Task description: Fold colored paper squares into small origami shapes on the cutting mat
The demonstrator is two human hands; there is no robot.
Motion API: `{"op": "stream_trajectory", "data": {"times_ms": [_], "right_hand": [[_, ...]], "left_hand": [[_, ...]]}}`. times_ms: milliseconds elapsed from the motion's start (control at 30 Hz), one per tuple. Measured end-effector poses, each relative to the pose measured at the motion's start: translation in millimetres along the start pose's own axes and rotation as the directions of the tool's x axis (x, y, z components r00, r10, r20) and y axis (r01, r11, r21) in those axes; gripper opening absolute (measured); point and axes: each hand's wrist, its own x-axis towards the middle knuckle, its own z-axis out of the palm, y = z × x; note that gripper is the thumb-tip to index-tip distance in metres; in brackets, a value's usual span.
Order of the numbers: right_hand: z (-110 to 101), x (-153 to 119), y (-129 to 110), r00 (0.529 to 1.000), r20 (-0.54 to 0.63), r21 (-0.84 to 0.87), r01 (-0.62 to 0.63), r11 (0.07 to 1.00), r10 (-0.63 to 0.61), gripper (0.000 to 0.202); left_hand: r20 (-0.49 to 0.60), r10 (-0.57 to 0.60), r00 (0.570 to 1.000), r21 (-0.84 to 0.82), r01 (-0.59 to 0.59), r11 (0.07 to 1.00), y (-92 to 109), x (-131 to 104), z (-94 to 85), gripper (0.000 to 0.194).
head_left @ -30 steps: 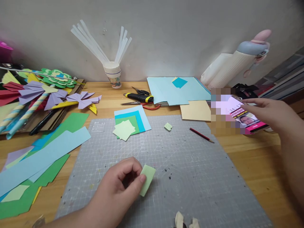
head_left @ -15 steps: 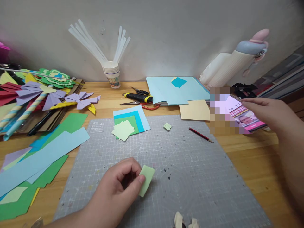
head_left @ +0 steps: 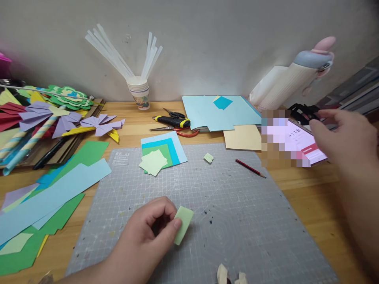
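Note:
My left hand [head_left: 154, 232] pinches a small folded piece of light green paper [head_left: 184, 225] between thumb and fingers, held just above the grey cutting mat [head_left: 237, 236]. At the right, my right hand [head_left: 345, 132] hovers by the upper right edge of a phone [head_left: 308, 144] with a lit screen. Its thumb and forefinger are apart and hold nothing. Part of the phone is blurred by blocks. Light green paper squares [head_left: 154, 161] lie on larger green and blue squares [head_left: 179, 148] on the mat. A small folded green scrap [head_left: 209, 157] lies near a dark red pencil [head_left: 250, 168].
Scissors [head_left: 174, 114] and a black and yellow cutter [head_left: 173, 121] lie behind the mat. A paper cup [head_left: 140, 96] holds white strips. Blue sheets [head_left: 204, 114] lie at the back, beside a leaning bottle [head_left: 287, 81]. Paper strips [head_left: 59, 197] and paper flowers [head_left: 100, 126] fill the left.
My right hand has lifted slightly from the phone and its fingers have parted. The phone's screen now shows a different, paler display. My left hand has barely moved.

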Motion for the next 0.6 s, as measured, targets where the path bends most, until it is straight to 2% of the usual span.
{"op": "stream_trajectory", "data": {"times_ms": [33,67,100,133,167,200,233,267,300,333,367,433,533,600], "right_hand": [[-6,-16,-17,0.998,-0.053,0.129,0.04,0.991,-0.033,0.035],[-13,-36,-37,0.999,-0.014,0.305,0.05,0.951,-0.048,0.031],[-22,-60,-60,0.986,0.148,0.482,0.0,0.876,-0.081,0.028],[-31,-87,-83,0.903,0.404,0.608,-0.145,0.781,-0.146,0.024],[-40,-114,-106,0.756,0.593,0.626,-0.217,0.749,-0.277,0.023],[-48,-140,-127,0.627,0.682,0.649,-0.28,0.708,-0.377,0.024],[-54,-164,-145,0.408,0.77,0.637,-0.458,0.62,-0.491,0.026],[-59,-183,-159,0.263,0.796,0.579,-0.59,0.562,-0.545,0.029],[-61,-198,-171,0.169,0.794,0.529,-0.667,0.525,-0.584,0.028],[-61,-208,-179,0.103,0.794,0.47,-0.728,0.498,-0.599,0.022],[-60,-213,-184,0.076,0.81,0.418,-0.77,0.482,-0.581,0.02],[-55,-217,-188,0.059,0.84,0.359,-0.806,0.47,-0.539,0.02],[-49,-214,-186,0.072,0.834,0.366,-0.816,0.448,-0.548,0.025],[-47,-213,-182,0.101,0.816,0.389,-0.825,0.41,-0.569,0.028]], "left_hand": [[0.004,0.002,1.0,-0.001,-0.002,1.0,0,0,0.2,0.023],[0.008,0.003,1.0,-0.001,-0.003,1.0,0,1,0.2,0.023],[0.01,0.001,1.0,-0.002,-0.001,1.0,-1,1,0.2,0.023],[0.009,-0.002,1.0,-0.004,0.002,1.0,-1,1,0.0,0.023],[0.01,-0.003,1.0,-0.005,0.003,1.0,-1,1,-0.3,0.023],[0.01,-0.002,1.0,-0.007,0.002,1.0,-1,1,-0.7,0.024],[0.008,0.001,1.0,-0.01,-0.001,1.0,-1,0,-1.1,0.024],[0.004,0.006,1.0,-0.017,-0.006,1.0,-1,0,-1.6,0.024],[-0.002,0.012,1.0,-0.026,-0.012,1.0,-1,-1,-2.0,0.024],[-0.007,0.017,1.0,-0.036,-0.017,0.999,-1,-1,-2.4,0.024],[-0.012,0.019,1.0,-0.046,-0.019,0.999,-1,-2,-2.7,0.025],[-0.012,0.02,1.0,-0.063,-0.021,0.998,-1,-2,-2.9,0.027],[0.01,0.017,1.0,-0.096,-0.016,0.995,-2,-2,-2.4,0.03],[0.014,0.01,1.0,-0.126,-0.008,0.992,-1,-2,-2.1,0.03]]}}
